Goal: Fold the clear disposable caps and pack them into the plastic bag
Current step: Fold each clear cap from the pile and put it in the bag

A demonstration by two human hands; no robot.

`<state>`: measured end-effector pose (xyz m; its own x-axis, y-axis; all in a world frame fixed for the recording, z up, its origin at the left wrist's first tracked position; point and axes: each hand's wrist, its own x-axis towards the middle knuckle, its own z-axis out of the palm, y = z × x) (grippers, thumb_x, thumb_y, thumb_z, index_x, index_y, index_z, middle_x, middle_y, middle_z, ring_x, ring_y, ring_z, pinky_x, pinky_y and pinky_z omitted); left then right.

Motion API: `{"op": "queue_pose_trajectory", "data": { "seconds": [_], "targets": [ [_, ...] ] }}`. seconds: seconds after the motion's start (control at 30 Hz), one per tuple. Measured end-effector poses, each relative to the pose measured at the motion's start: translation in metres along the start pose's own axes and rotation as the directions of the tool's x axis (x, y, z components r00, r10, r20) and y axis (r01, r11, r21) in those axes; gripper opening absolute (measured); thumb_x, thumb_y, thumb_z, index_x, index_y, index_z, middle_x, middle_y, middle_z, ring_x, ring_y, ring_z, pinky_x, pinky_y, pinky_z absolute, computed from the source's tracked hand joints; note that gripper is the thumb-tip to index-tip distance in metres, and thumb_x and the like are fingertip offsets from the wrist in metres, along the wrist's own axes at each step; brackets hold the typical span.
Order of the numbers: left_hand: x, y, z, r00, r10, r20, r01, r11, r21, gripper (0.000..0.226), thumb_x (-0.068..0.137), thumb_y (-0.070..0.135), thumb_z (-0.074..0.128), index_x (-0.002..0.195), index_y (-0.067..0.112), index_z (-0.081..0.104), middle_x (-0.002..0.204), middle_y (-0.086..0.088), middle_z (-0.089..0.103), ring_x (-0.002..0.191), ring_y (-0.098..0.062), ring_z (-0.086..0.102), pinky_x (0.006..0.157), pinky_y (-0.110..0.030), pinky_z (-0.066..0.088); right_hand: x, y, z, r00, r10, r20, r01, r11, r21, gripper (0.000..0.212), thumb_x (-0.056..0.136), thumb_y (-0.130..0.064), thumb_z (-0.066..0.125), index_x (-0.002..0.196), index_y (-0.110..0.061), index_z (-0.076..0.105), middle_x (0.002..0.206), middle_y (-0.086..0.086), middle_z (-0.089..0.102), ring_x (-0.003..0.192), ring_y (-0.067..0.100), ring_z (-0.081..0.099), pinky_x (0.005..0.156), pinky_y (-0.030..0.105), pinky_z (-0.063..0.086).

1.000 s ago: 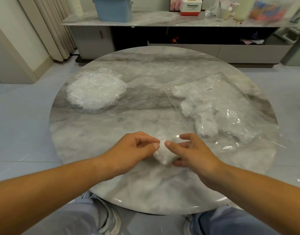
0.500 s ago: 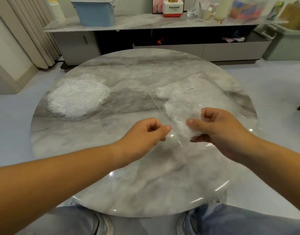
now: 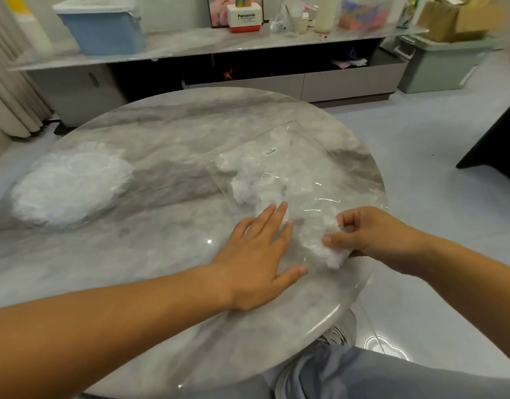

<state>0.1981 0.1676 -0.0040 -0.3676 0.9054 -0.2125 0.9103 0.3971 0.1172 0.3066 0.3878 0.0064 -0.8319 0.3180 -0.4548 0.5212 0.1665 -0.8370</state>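
A clear plastic bag (image 3: 302,156) lies on the right half of the round marble table (image 3: 167,226), with several folded caps (image 3: 248,188) bunched inside it. My right hand (image 3: 371,237) pinches one folded clear cap (image 3: 320,240) at the bag's near end. Just left of it, my left hand (image 3: 259,249) lies flat with straight fingers, pressing the near edge of the bag to the table. A round stack of unfolded clear caps (image 3: 72,185) sits at the table's left side.
Behind the table runs a low marble-topped cabinet (image 3: 219,44) carrying a blue bin (image 3: 104,27), a white and red box and bottles. A grey-green storage box (image 3: 438,64) stands on the floor at the right. My knees and shoes show below the table's near edge.
My right hand carried the folded cap from the table's near middle to the bag's near end. My left hand let go of the cap, opened flat and came down on the bag.
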Motion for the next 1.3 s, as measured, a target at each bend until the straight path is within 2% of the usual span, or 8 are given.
{"op": "queue_pose_trajectory", "data": {
  "seconds": [0.17, 0.57, 0.63, 0.7, 0.77, 1.03, 1.2, 1.3],
  "targets": [
    [-0.005, 0.0, 0.004, 0.996, 0.072, -0.051, -0.071, 0.997, 0.026, 0.086, 0.098, 0.069, 0.016, 0.159, 0.018, -0.017, 0.165, 0.001, -0.027, 0.152, -0.011, -0.024, 0.126, -0.038, -0.003, 0.011, 0.0, 0.018, 0.998, 0.059, -0.024, -0.06, 0.997, -0.042, 0.02, 0.081, -0.008, 0.084, 0.078, -0.003, 0.065, 0.067, 0.01, 0.066, 0.063, 0.028, 0.065, 0.065, 0.039, 0.06],
    [-0.023, 0.009, 0.002, 0.988, 0.148, -0.034, -0.151, 0.986, -0.076, 0.086, 0.094, 0.071, 0.015, 0.161, 0.021, -0.007, 0.168, 0.006, -0.015, 0.152, -0.005, -0.019, 0.126, -0.039, -0.003, 0.047, -0.011, 0.068, 0.975, 0.15, -0.162, -0.057, 0.879, 0.473, 0.036, 0.082, 0.016, 0.068, 0.059, -0.009, 0.054, 0.041, 0.0, 0.052, 0.033, 0.01, 0.051, 0.036, 0.018, 0.04],
    [-0.022, 0.002, 0.004, 0.991, 0.122, -0.045, -0.125, 0.989, -0.083, 0.087, 0.092, 0.072, 0.012, 0.161, 0.022, -0.007, 0.168, 0.007, -0.014, 0.152, -0.005, -0.016, 0.127, -0.04, 0.001, 0.047, -0.014, 0.07, 0.984, 0.109, -0.144, -0.03, 0.886, 0.463, 0.036, 0.085, 0.014, 0.066, 0.057, -0.008, 0.062, 0.05, 0.005, 0.059, 0.04, 0.011, 0.058, 0.041, 0.019, 0.047],
    [-0.019, -0.007, 0.006, 0.994, 0.094, -0.06, -0.098, 0.992, -0.079, 0.088, 0.091, 0.073, 0.009, 0.162, 0.023, -0.005, 0.169, 0.007, -0.012, 0.153, -0.005, -0.015, 0.126, -0.041, 0.003, 0.046, -0.014, 0.072, 0.989, 0.069, -0.128, -0.013, 0.918, 0.395, 0.012, 0.085, 0.008, 0.069, 0.095, 0.001, 0.069, 0.082, 0.019, 0.071, 0.062, 0.018, 0.072, 0.058, 0.028, 0.06],
    [-0.019, -0.013, 0.007, 0.995, 0.082, -0.06, -0.087, 0.993, -0.083, 0.087, 0.091, 0.073, 0.01, 0.162, 0.024, -0.003, 0.169, 0.007, -0.011, 0.153, -0.005, -0.015, 0.126, -0.041, 0.003, 0.043, -0.013, 0.071, 0.993, 0.044, -0.111, -0.01, 0.958, 0.288, 0.049, 0.08, -0.008, 0.078, 0.123, 0.001, 0.057, 0.102, 0.022, 0.07, 0.077, 0.025, 0.075, 0.071, 0.036, 0.062],
    [-0.024, -0.015, 0.002, 0.993, 0.107, -0.058, -0.113, 0.988, -0.107, 0.083, 0.095, 0.07, 0.018, 0.161, 0.026, -0.008, 0.168, 0.011, -0.013, 0.151, -0.001, -0.02, 0.126, -0.034, -0.007, 0.019, -0.007, 0.071, 0.966, -0.064, -0.25, 0.105, 0.983, 0.153, 0.032, 0.093, -0.022, 0.072, 0.113, -0.019, 0.048, 0.099, 0.009, 0.068, 0.077, 0.022, 0.07, 0.071, 0.029, 0.059],
    [-0.027, -0.02, 0.002, 0.991, 0.124, -0.057, -0.13, 0.986, -0.105, 0.085, 0.094, 0.071, 0.015, 0.161, 0.025, -0.009, 0.168, 0.011, -0.015, 0.15, 0.0, -0.022, 0.126, -0.035, -0.007, 0.012, 0.0, 0.07, 0.978, -0.205, -0.033, 0.207, 0.961, 0.181, 0.027, 0.092, 0.004, 0.06, 0.101, -0.018, 0.073, 0.101, 0.021, 0.065, 0.078, 0.024, 0.059, 0.08, 0.039, 0.053],
    [-0.029, -0.022, 0.003, 0.988, 0.139, -0.064, -0.145, 0.984, -0.104, 0.084, 0.094, 0.07, 0.016, 0.161, 0.024, -0.007, 0.168, 0.011, -0.013, 0.15, 0.001, -0.021, 0.126, -0.035, -0.005, 0.017, -0.006, 0.068, 0.98, -0.173, 0.098, 0.137, 0.945, 0.298, 0.033, 0.083, -0.011, 0.058, 0.109, -0.018, 0.078, 0.105, 0.013, 0.07, 0.091, 0.02, 0.063, 0.081, 0.036, 0.052]
  ]
}}
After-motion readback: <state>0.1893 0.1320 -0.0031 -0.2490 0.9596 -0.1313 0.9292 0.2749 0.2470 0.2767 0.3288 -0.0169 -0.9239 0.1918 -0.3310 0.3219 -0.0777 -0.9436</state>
